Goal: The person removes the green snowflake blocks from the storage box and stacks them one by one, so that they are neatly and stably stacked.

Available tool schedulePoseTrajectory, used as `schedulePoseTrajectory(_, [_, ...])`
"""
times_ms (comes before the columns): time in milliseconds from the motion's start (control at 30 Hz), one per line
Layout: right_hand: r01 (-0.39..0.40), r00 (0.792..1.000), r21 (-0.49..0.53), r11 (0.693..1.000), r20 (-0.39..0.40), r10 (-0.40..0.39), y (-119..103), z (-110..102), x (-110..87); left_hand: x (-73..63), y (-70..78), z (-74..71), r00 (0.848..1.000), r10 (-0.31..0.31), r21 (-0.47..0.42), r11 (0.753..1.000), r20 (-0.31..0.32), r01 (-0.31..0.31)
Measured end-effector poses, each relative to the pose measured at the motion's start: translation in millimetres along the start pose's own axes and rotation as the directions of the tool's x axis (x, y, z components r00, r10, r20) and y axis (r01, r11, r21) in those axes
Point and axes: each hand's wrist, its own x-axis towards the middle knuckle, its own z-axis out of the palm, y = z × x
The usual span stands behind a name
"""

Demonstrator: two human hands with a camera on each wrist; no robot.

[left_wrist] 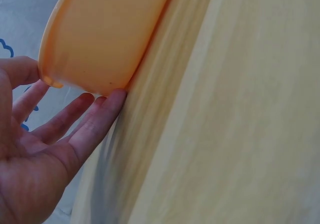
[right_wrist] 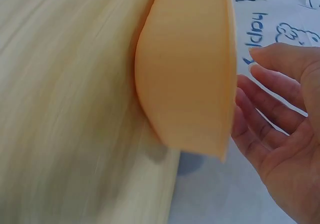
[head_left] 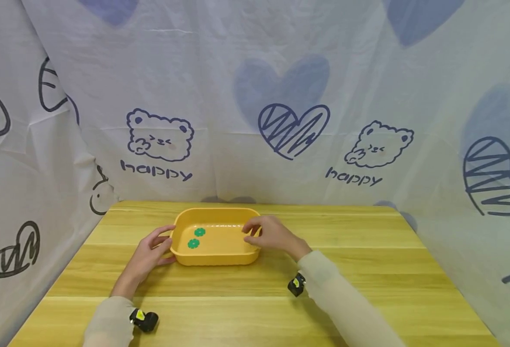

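Note:
A yellow plastic basin (head_left: 215,260) stands on the wooden table, with two green flower-shaped discs (head_left: 200,232) lying on its floor toward the left. My left hand (head_left: 147,255) holds the basin's left end. In the left wrist view, the thumb meets the rim and the fingertips (left_wrist: 120,95) bear on the outer wall near the base. Over the right end is my right hand (head_left: 272,233), its thumb and forefinger a little apart above the basin's inside. In the right wrist view, its fingers (right_wrist: 260,102) are loosely bent beside the rim, with nothing visible between them.
The wooden table (head_left: 220,308) extends around the basin on all sides. Behind it hangs a pale cloth (head_left: 228,159) printed with hearts and bears, and more cloth hangs at the left and right. A small black wrist device (head_left: 145,320) sits at each sleeve.

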Motion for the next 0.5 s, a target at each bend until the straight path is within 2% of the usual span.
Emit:
schedulePoseTrajectory(200, [-0.026,0.997,0.072,0.997,0.070,0.021,-8,19,26.5,0.9,-0.6,2.1,1.000,-0.001,0.005,1.000,0.001,0.001])
schedulePoseTrajectory(500, [-0.085,0.986,0.096,0.992,0.154,0.070,-24,54,56.2,-0.3,-1.7,0.4,1.000,-0.005,-0.017,1.000,0.003,0.005])
